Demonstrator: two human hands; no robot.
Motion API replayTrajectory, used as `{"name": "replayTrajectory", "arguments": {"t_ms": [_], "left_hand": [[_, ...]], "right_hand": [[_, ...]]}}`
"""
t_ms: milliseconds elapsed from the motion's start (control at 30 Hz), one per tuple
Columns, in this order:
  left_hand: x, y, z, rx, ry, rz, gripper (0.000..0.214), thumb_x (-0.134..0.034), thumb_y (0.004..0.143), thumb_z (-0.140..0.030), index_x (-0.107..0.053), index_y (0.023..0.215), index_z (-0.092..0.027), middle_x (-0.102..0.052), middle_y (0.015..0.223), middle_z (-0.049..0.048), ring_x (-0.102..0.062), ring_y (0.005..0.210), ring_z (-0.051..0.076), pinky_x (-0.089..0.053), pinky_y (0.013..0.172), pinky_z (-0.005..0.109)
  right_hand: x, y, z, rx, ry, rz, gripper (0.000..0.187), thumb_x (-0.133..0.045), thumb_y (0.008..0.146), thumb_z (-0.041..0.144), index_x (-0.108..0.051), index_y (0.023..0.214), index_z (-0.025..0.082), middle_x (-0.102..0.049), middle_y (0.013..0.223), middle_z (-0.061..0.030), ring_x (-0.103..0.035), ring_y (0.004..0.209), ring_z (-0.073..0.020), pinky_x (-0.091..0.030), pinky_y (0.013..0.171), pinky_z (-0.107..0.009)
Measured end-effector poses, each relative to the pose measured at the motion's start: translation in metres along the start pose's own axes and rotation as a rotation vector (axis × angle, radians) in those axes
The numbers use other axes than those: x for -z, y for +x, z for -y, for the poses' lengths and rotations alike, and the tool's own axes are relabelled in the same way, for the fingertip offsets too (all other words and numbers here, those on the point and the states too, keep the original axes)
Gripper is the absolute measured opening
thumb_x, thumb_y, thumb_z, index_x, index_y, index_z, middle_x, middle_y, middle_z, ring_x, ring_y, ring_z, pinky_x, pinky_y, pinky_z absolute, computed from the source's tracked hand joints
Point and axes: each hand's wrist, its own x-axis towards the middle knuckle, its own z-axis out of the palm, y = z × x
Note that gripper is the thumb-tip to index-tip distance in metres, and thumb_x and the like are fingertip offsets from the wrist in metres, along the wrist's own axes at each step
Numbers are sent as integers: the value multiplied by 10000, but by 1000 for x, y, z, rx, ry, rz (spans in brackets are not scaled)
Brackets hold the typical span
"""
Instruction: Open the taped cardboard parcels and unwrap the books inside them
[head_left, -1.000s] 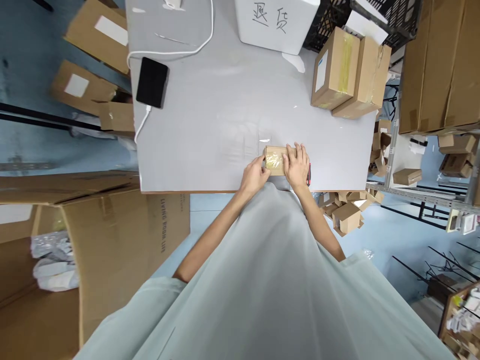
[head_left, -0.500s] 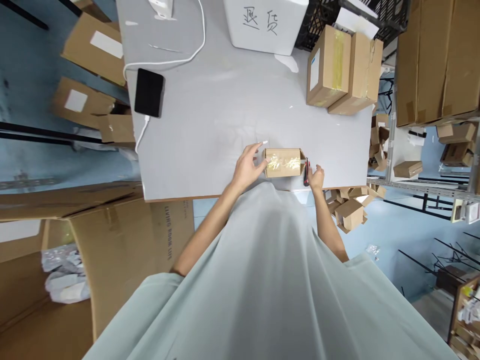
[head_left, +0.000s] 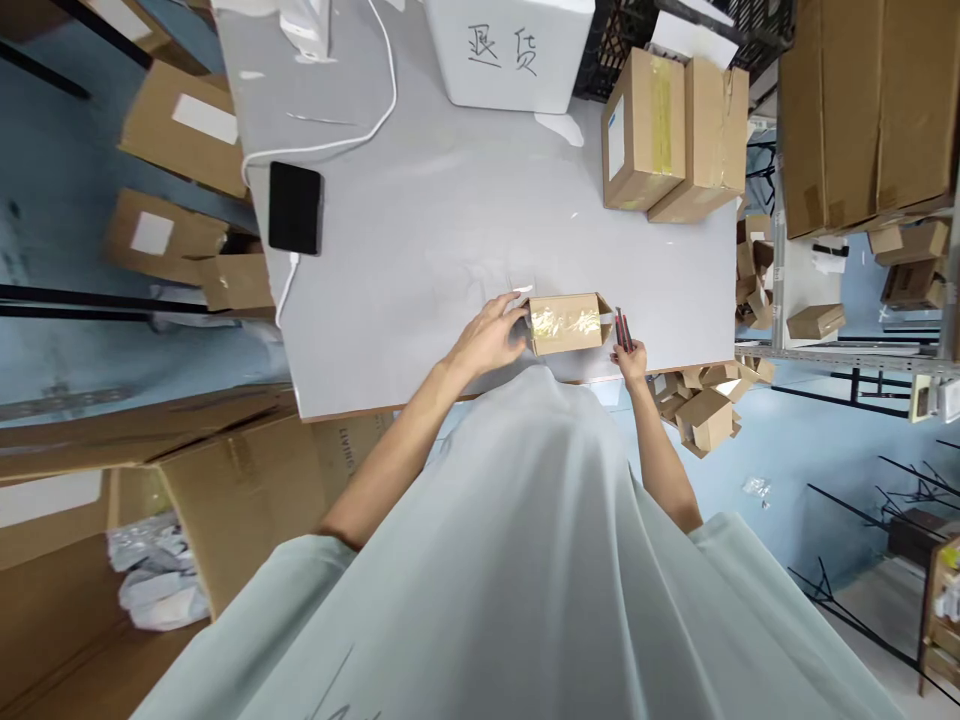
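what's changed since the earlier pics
The right hand left the top of the small taped box, moved right and took hold of the red-and-black tool, which had been lying beside the box. The left hand loosened its grip and opened at the box's left end. The box, the black device and the white bin stayed put.

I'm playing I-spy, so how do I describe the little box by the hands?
Find the grey table and its near edge. Between the left hand and the right hand lies a small cardboard box with shiny tape on top. It's much smaller than the two boxes farther back on the right.
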Motion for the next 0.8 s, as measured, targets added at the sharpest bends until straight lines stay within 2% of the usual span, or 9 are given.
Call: {"name": "replayTrajectory", "arguments": {"t_ms": [100, 167, 233, 367, 467, 533, 600, 700, 800], "left_hand": [[-18, -5, 10, -16, -89, 72, 683, -868, 789, -469, -698, 1396, -209, -400, 1761, 156, -392, 1637, 424, -427, 1323, 551], [-31, -9, 15, -19, -167, 49, 659, -905, 763, -516, -714, 1326, -231, -399, 1765, 147, -395, 1638, 423, -418, 1330, 563], [-42, -12, 20, -31, -237, -12, 545, -902, 782, -521, -736, 1230, -259, -436, 1754, 121, -419, 1630, 401, -413, 1332, 563], [-54, -16, 28, -29, -349, -106, 317, -909, 789, -473, -743, 965, -267, -548, 1694, 84, -550, 1536, 378, -462, 1293, 543], [-58, -17, 33, -6, -381, -157, 277, -840, 872, -448, -670, 772, -253, -651, 1596, 81, -672, 1405, 361, -523, 1226, 530], [-59, -17, 36, -27, -372, -168, 307, -841, 882, -429, -636, 738, -252, -691, 1543, 90, -677, 1404, 353, -532, 1211, 516], [-59, -18, 37, -53, -347, -174, 311, -863, 872, -398, -624, 744, -246, -680, 1556, 101, -660, 1428, 344, -525, 1215, 500], [-59, -22, 37, -22, -296, -202, 292, -875, 870, -364, -625, 782, -241, -618, 1621, 92, -691, 1375, 327, -559, 1166, 472], [-57, -28, 36, 37, -240, -201, 227, -880, 856, -327, -680, 937, -258, -577, 1652, 79, -705, 1351, 320, -601, 1099, 446]], "right_hand": [[13, -33, 10, 17, 105, -74, 381, -675, 887, 350, -504, 1205, 229, -665, 925, 21, -672, 630, -129, -629, 648, -278], [23, -63, 22, 104, 132, -84, 417, -699, 880, 382, -519, 1226, 233, -670, 906, 31, -654, 608, -130, -616, 632, -279], [30, -95, 37, 227, 51, -50, 459, -705, 889, 387, -561, 1294, 225, -704, 909, 17, -658, 638, -149, -625, 664, -302], [26, -150, 72, 512, -188, 80, 614, -682, 912, 290, -600, 1519, 235, -773, 1318, -85, -765, 1036, -236, -648, 976, -382], [11, -172, 86, 602, -350, 188, 655, -636, 925, 237, -603, 1579, 249, -781, 1348, -86, -770, 1142, -271, -625, 1059, -398], [3, -178, 87, 605, -432, 216, 666, -617, 936, 235, -592, 1601, 256, -804, 1257, -78, -781, 1094, -277, -631, 1040, -399], [0, -178, 81, 596, -432, 172, 661, -620, 947, 263, -578, 1607, 256, -796, 1276, -84, -773, 1125, -283, -625, 1046, -401], [6, -159, 60, 499, -317, -50, 586, -642, 970, 360, -586, 1538, 225, -774, 1323, -107, -755, 1133, -280, -617, 1026, -405], [16, -117, 31, 247, -224, -303, 478, -651, 972, 437, -606, 1378, 187, -790, 1120, -91, -744, 971, -253, -613, 932, -379]]}}
